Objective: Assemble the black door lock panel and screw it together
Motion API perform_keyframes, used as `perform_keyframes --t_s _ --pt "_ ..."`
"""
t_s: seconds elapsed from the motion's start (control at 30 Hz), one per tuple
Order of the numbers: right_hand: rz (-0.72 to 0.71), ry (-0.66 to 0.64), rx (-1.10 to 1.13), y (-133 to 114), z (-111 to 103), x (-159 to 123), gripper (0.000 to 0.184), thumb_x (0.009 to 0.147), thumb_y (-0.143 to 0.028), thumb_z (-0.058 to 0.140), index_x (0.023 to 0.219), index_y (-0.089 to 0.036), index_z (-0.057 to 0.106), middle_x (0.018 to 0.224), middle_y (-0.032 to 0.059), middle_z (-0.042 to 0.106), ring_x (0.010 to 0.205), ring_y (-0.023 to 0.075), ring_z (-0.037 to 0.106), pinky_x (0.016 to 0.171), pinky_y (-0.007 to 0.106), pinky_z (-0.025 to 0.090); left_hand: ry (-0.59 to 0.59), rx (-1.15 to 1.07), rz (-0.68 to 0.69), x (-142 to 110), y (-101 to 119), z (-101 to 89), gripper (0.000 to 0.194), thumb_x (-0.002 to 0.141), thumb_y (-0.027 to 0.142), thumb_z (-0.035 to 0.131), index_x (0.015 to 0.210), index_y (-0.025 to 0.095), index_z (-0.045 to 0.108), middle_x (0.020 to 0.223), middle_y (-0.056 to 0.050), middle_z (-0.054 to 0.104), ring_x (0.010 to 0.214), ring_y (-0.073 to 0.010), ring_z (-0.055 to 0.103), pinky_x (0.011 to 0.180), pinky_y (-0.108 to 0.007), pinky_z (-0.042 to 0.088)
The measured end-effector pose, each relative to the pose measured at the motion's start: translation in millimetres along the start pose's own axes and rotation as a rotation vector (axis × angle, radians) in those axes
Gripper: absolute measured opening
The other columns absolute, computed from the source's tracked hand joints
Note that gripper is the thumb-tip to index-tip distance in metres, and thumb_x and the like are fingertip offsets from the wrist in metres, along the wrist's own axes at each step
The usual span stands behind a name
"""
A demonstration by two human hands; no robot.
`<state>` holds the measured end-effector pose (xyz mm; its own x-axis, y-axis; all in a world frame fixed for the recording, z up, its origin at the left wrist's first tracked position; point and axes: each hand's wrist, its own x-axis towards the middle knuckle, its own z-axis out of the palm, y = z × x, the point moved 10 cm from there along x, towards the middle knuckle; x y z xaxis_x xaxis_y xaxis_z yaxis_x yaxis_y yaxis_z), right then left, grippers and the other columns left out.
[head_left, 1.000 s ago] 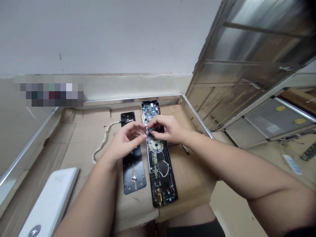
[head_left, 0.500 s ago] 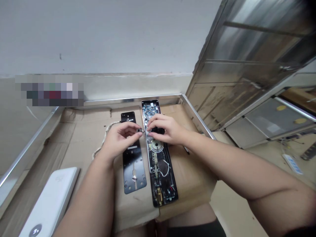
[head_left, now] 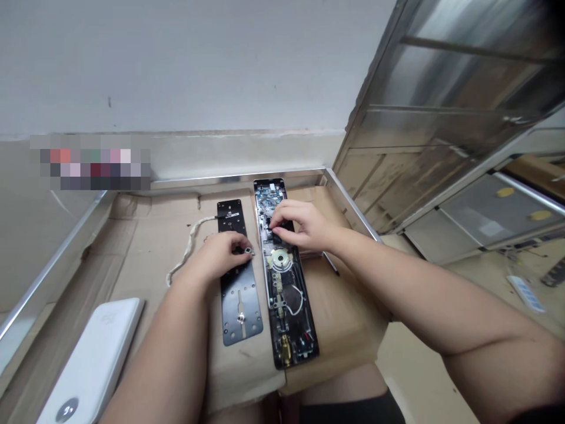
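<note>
A long open lock body (head_left: 286,294), black with a circuit board, gears and wires inside, lies lengthwise on cardboard (head_left: 145,247). Left of it lies a flat black cover plate (head_left: 238,294). My left hand (head_left: 220,254) rests low on that plate, fingers pinched on a small metal part (head_left: 249,252). My right hand (head_left: 300,224) is over the upper half of the lock body, fingers curled down and pressing on a black component there. What lies under those fingertips is hidden.
A white braided cord (head_left: 188,247) runs from the plate's top to the left. A white flat device (head_left: 88,365) lies at the lower left. A metal rail (head_left: 229,176) borders the far edge. Steel shelving (head_left: 441,118) stands at the right.
The hands met above the lock body holding a small round metal part. They have since separated: my left hand went down to the plate with a small piece, my right hand moved up the lock body.
</note>
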<state>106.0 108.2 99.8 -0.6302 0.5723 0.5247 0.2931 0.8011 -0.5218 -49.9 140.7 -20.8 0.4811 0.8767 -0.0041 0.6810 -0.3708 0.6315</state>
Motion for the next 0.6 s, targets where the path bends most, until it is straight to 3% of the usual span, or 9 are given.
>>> perform_keyframes --t_s 0.23,0.43,0.6 --pt "0.004 0.020 -0.013 3 -5 1 0.005 0.090 -0.018 0.060 0.089 -0.019 0.065 0.091 0.0056 0.068 0.087 0.0177 0.063 0.081 0.036 0.054 0.057 -0.052 0.041 -4 12 -13.3 0.031 0.076 0.039 0.074 0.103 0.023 0.074 0.099 -0.007 0.074 0.085 -0.0224 0.065 0.074 -0.033 0.050" --pt "0.027 0.130 -0.026 15 -24 1 0.006 0.089 -0.017 0.061 0.090 -0.020 0.066 0.091 0.0049 0.067 0.086 0.0172 0.062 0.082 0.036 0.053 0.345 -0.092 -0.054 -7 -1 -41.9 0.018 0.081 0.028 0.062 0.096 0.022 0.070 0.081 -0.002 0.070 0.068 -0.0165 0.059 0.063 -0.028 0.044" --pt "0.153 0.317 0.018 46 -52 -6 0.007 0.086 -0.017 0.064 0.092 -0.021 0.062 0.088 0.0024 0.064 0.080 0.0155 0.059 0.076 0.033 0.050 0.506 -0.286 -0.172 -12 -19 -52.2 0.020 0.083 0.037 0.066 0.093 0.021 0.068 0.073 0.000 0.065 0.061 -0.0148 0.057 0.056 -0.025 0.041"
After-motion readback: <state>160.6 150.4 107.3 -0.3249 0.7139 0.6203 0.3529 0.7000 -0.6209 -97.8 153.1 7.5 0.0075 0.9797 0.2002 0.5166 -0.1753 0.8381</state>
